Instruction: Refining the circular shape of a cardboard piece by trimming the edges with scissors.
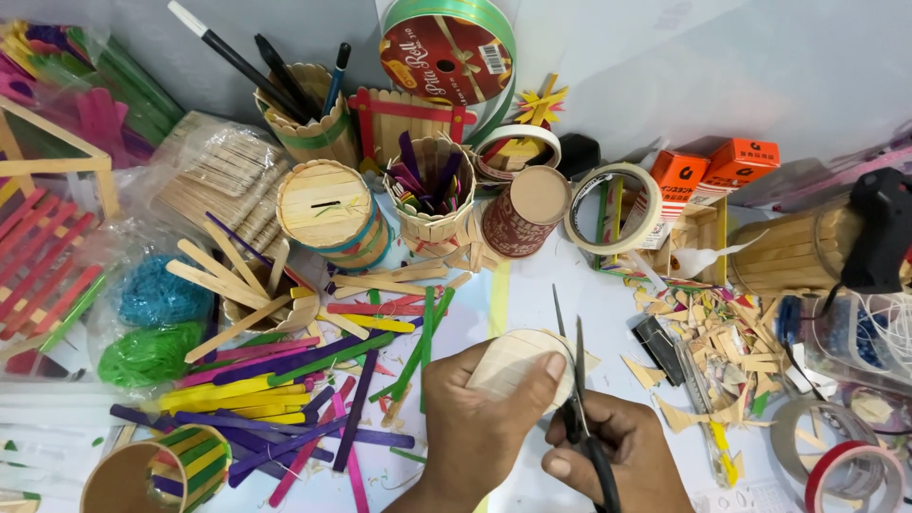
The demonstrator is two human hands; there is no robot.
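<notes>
Pale, flat wood makes up the round disc of joined craft sticks [513,366], which the left hand [480,423] grips from below, thumb pressed across its face. The right hand [613,451] is closed through the black handles of the scissors [573,380], whose thin steel blades stand slightly parted at the disc's right edge, points reaching up past its rim. Left of the disc lies a loose heap of coloured craft sticks [285,399], smooth and straight, in purple, yellow, green and pink. Right of the disc a litter of jagged wood offcuts [722,342] covers the table. Above the disc stand a stick-clad round box with a slot [328,204], a stick cup of purple sticks [432,190] and a cardboard tube [522,214]. Directly around the disc a small patch of white table [608,304] stays bare, hemmed in by clutter on both sides.
</notes>
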